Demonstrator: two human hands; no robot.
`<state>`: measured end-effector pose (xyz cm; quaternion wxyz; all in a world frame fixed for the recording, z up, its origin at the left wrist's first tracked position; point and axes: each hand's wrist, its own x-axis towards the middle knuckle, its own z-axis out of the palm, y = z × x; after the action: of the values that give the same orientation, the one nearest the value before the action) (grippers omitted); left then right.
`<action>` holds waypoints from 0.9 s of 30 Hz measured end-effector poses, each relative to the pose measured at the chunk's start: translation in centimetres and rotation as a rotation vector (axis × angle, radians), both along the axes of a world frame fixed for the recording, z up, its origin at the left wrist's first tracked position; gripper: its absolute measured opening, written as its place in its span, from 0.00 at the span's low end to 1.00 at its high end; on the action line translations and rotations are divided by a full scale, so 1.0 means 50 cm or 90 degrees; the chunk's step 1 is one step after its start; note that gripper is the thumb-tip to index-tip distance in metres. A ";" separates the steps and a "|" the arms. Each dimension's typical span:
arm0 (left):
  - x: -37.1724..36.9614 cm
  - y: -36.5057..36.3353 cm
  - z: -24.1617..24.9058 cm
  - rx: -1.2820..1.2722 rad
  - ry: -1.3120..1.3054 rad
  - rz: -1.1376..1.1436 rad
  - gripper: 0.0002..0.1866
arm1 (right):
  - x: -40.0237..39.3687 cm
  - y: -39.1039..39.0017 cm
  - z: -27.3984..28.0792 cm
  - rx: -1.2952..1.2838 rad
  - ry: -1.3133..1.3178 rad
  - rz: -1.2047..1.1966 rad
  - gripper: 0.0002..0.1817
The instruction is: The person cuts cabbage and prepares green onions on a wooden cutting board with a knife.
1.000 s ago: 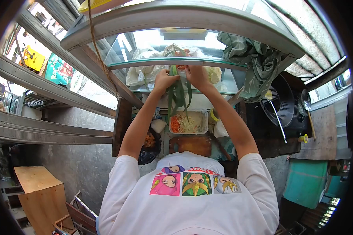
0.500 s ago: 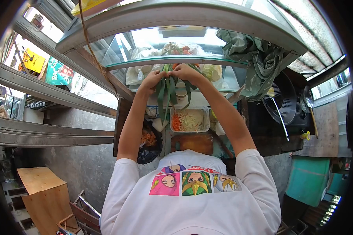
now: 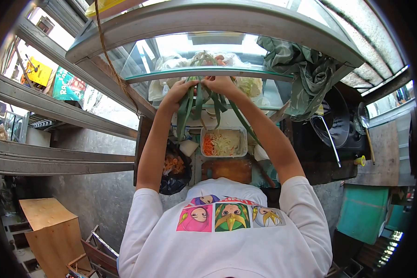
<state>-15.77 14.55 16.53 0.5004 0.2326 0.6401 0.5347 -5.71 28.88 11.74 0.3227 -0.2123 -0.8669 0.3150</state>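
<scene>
Both my arms reach forward under the glass edge of a display case. My left hand point(image 3: 180, 92) is closed on a bunch of leek leaves point(image 3: 197, 105), long, flat and dark green. Beside it, my right hand point(image 3: 220, 86) pinches the same bunch, its fingertips close to the left ones. The leaves hang down below both hands, with one long strip slanting along my right forearm. Nearer to me sits a clear plastic container point(image 3: 243, 153) holding shredded orange and pale vegetables. The upper ends of the bunch are partly hidden behind my hands and the glass.
A wooden cutting board point(image 3: 227, 170) lies in front of me, a black bag point(image 3: 176, 180) with orange scraps to its left. The glass shelf edge point(image 3: 208, 72) runs just above my hands. A wok point(image 3: 333, 120) and ladle sit at right, near a hanging grey-green cloth point(image 3: 310, 88).
The leek leaves have spread apart: some swung left, and one strip now trails right along my right forearm. Both hands have shifted slightly and still grip the bunch.
</scene>
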 end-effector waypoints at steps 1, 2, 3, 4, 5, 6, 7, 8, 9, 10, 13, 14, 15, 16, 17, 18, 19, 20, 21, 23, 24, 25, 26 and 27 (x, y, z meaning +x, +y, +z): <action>0.003 -0.004 0.007 0.015 -0.077 0.022 0.14 | -0.001 -0.011 0.000 0.230 0.193 -0.125 0.18; -0.004 0.000 -0.009 0.015 -0.077 0.022 0.14 | 0.004 -0.009 0.003 0.230 0.193 -0.124 0.18; -0.017 0.009 -0.038 0.020 -0.057 0.005 0.13 | 0.019 -0.023 0.056 -0.147 0.129 -0.055 0.19; -0.021 0.011 -0.047 0.024 -0.037 -0.011 0.13 | 0.026 -0.031 0.080 -0.523 0.056 0.020 0.21; -0.024 0.010 -0.056 0.022 -0.037 -0.011 0.13 | 0.026 -0.035 0.078 -0.525 0.055 0.019 0.21; -0.023 0.011 -0.052 0.032 -0.059 -0.015 0.13 | 0.024 -0.033 0.068 -0.525 0.061 0.013 0.24; -0.022 0.012 -0.047 0.041 -0.082 -0.020 0.12 | 0.022 -0.030 0.058 -0.524 0.066 0.006 0.26; -0.020 0.011 -0.043 0.041 -0.081 -0.021 0.12 | 0.022 -0.027 0.048 -0.525 0.067 0.005 0.26; -0.018 0.007 -0.035 0.021 -0.079 -0.006 0.12 | 0.022 -0.022 0.038 -0.481 0.062 0.017 0.26; -0.016 0.004 -0.026 0.001 -0.076 0.010 0.12 | 0.023 -0.017 0.028 -0.438 0.055 0.029 0.25; -0.017 0.003 -0.010 -0.024 -0.142 0.051 0.11 | 0.026 -0.011 0.013 -0.418 0.015 0.137 0.17; -0.020 0.001 -0.006 -0.024 -0.141 0.050 0.11 | 0.025 -0.009 0.012 -0.417 0.015 0.136 0.17; -0.027 -0.001 -0.004 -0.004 -0.128 0.036 0.10 | 0.025 -0.010 0.016 -0.346 -0.096 0.148 0.14; -0.033 -0.003 -0.003 0.014 -0.116 0.021 0.10 | 0.026 -0.012 0.018 -0.273 -0.206 0.158 0.10; -0.045 -0.003 -0.018 0.013 -0.115 0.019 0.10 | 0.027 -0.016 0.020 -0.275 -0.205 0.156 0.10; -0.062 0.002 -0.049 0.050 -0.141 0.027 0.10 | 0.026 -0.020 0.021 -0.271 -0.179 0.115 0.11; -0.066 0.003 -0.058 0.089 -0.167 0.035 0.10 | 0.024 -0.024 0.025 -0.266 -0.153 0.074 0.11; -0.067 0.006 -0.068 0.089 -0.167 0.036 0.10 | 0.017 -0.025 0.031 -0.266 -0.153 0.074 0.11; -0.055 0.009 -0.064 0.080 -0.175 0.020 0.10 | 0.007 -0.022 0.038 -0.351 -0.080 0.092 0.10; -0.034 0.007 -0.056 0.071 -0.185 0.007 0.10 | -0.009 -0.023 0.047 -0.437 -0.008 0.112 0.10; -0.015 0.002 -0.026 0.046 -0.180 0.011 0.10 | -0.016 -0.020 0.040 -0.325 -0.026 0.096 0.10; -0.002 -0.001 -0.010 0.023 -0.175 0.015 0.10 | -0.020 -0.017 0.033 -0.210 -0.044 0.078 0.09; 0.003 0.000 -0.012 0.025 -0.175 0.013 0.10 | -0.020 -0.017 0.024 -0.209 -0.044 0.077 0.09; 0.007 0.002 -0.018 0.029 -0.170 0.004 0.10 | -0.018 -0.019 0.018 -0.260 -0.048 0.063 0.10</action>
<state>-15.43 14.65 15.65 0.5739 0.1686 0.5562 0.5769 -6.62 27.92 12.64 0.2246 -0.2418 -0.8058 0.4916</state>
